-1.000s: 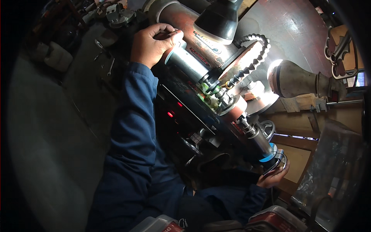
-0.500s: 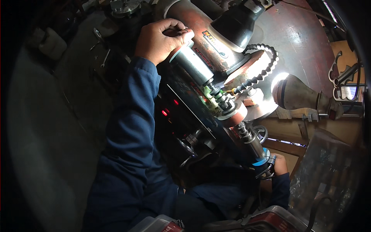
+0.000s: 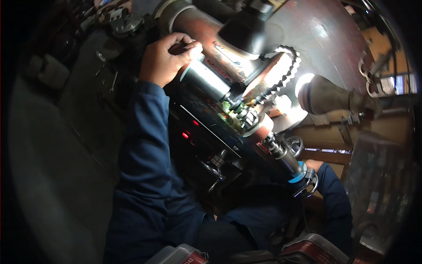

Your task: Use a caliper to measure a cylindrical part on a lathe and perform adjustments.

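Note:
My left hand (image 3: 169, 57) is at the upper end of a shiny metal cylinder (image 3: 209, 81) on a dark bench machine (image 3: 211, 119). Its fingers are curled and pinched together; whatever they grip is hidden. From the cylinder's lower end, a thin shaft runs to a bright metal fitting (image 3: 249, 118) and a reddish round collar (image 3: 263, 127). Farther down the same line are a metal spindle (image 3: 285, 162) and a blue ring (image 3: 300, 174). Beside that ring, my right hand (image 3: 313, 164) lies behind a small handwheel (image 3: 313, 187), fingers hidden.
A large worn red-grey housing (image 3: 206, 33) stands behind the cylinder. A black lamp (image 3: 246, 33), a segmented hose (image 3: 290, 70) and a second lit lamp (image 3: 327, 94) surround the work. Wrenches (image 3: 113, 81) lie at left; clear-lidded boxes (image 3: 314, 251) stand near me.
The whole view has shifted, moving the machine leftward in it. My right hand has gone up behind the blue ring, uncovering more of the handwheel. My left hand remains at the cylinder's end.

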Available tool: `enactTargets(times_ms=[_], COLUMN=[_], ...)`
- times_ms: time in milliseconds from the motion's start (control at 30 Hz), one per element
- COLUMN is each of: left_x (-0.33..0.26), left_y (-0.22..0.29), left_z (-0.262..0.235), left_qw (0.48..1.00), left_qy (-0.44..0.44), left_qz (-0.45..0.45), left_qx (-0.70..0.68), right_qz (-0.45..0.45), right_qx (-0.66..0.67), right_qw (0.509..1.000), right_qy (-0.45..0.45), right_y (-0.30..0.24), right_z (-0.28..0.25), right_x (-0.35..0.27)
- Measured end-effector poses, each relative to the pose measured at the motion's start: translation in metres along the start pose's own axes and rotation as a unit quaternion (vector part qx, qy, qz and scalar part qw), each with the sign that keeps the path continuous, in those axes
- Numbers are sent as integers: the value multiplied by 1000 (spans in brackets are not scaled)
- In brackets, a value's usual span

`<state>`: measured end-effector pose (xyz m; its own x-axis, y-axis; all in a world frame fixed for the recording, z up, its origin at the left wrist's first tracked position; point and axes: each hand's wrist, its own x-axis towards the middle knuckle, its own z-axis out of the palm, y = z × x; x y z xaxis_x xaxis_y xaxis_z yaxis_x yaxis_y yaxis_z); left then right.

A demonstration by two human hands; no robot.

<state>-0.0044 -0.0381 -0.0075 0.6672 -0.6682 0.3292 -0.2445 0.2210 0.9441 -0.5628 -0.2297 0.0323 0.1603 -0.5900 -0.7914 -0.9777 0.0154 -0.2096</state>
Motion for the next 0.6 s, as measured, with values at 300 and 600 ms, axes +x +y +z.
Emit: enactTargets(times_ms=[300, 600], left_x=[14, -13], left_y=[19, 18], left_z=[3, -11], left_qw=[921, 948], left_qy=[-102, -47], left_qz=[143, 122], left_qx=[349, 291], right_qz=[-158, -182], right_qx=[15, 316], right_qw=[924, 853], right_qy=[348, 374], right_y=[9, 22], right_z=[41, 6], right_x=[-24, -82])
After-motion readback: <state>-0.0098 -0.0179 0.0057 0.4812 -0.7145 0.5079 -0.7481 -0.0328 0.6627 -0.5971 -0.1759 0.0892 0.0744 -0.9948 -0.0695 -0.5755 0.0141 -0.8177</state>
